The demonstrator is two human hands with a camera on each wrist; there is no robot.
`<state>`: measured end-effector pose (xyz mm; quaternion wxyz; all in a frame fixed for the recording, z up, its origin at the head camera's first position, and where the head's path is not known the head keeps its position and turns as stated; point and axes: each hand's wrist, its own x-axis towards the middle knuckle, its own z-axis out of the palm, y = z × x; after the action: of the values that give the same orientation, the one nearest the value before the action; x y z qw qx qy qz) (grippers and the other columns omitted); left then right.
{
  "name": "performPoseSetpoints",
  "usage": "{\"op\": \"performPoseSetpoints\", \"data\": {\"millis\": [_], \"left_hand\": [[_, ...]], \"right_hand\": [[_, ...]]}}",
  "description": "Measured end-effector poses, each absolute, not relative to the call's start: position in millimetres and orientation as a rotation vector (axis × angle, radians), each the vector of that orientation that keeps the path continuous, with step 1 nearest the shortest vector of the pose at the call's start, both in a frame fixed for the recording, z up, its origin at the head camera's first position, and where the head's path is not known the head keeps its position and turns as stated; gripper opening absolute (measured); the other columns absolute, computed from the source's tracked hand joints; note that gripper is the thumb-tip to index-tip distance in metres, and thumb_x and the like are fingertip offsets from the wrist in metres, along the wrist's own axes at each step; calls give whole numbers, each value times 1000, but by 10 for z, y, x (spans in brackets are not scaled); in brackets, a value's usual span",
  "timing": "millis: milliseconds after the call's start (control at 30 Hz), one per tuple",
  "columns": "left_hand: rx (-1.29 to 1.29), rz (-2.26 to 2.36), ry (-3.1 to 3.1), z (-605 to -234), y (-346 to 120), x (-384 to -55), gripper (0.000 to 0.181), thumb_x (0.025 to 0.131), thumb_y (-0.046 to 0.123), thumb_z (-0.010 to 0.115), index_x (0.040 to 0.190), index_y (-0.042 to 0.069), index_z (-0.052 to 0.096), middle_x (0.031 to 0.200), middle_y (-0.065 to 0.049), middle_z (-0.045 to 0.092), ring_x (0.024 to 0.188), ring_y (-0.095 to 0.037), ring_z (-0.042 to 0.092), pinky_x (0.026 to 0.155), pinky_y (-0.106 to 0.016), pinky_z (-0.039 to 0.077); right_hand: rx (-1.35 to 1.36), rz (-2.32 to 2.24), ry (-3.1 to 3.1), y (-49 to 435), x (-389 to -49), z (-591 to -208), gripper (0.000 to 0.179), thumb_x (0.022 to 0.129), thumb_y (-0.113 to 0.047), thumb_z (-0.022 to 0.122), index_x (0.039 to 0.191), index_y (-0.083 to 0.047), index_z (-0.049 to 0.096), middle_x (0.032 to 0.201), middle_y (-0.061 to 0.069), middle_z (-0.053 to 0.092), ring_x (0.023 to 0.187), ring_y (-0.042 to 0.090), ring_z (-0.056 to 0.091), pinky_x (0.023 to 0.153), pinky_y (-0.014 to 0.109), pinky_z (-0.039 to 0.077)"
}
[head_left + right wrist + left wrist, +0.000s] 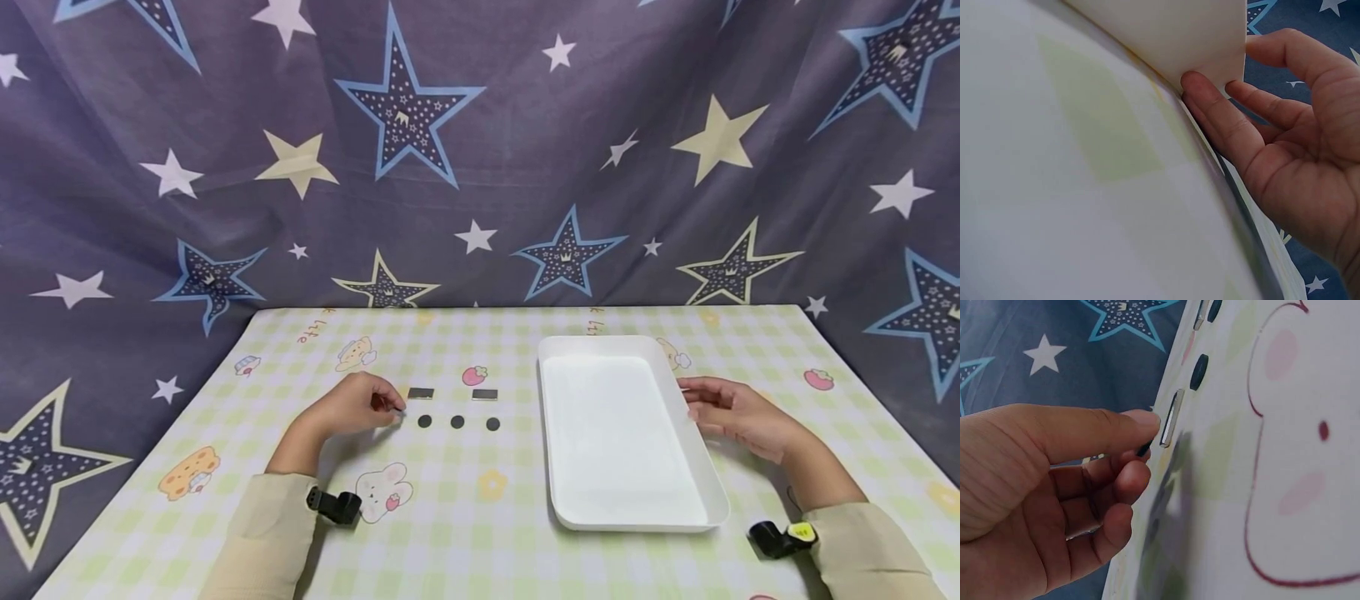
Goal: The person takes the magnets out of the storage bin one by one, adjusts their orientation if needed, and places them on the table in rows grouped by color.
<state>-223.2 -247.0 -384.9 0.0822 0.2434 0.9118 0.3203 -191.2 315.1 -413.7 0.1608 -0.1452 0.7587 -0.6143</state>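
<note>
In the head view my left hand hovers low over the left part of the table. Its thumb and index finger pinch a small black disc, mostly hidden by the fingertips. Just right of that hand lie three black discs in a row. Behind them sit two dark rectangular pieces, a left one and a right one, with shiny edges. My right hand touches the right outer wall of a white rectangular tray, its fingers extended against the side.
A green-and-white checked tablecloth with cartoon prints covers the table. The tray stands right of the middle, between the small pieces and my right hand. A dark star-patterned curtain hangs behind the table's far edge.
</note>
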Motion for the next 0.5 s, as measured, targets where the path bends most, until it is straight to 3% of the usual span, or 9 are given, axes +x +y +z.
{"op": "performPoseSetpoints", "data": {"millis": [500], "left_hand": [[679, 796, 2777, -3894, -2459, -2241, 10, 79, -1, 77, 84, 7, 75, 78, 4, 68, 71, -10, 61, 68, -30, 52]], "right_hand": [[-415, -1751, 2168, 3151, -1911, -4125, 57, 100, -6, 54, 143, 17, 25, 121, 0, 58, 105, 7, 59, 82, 29, 55]]}}
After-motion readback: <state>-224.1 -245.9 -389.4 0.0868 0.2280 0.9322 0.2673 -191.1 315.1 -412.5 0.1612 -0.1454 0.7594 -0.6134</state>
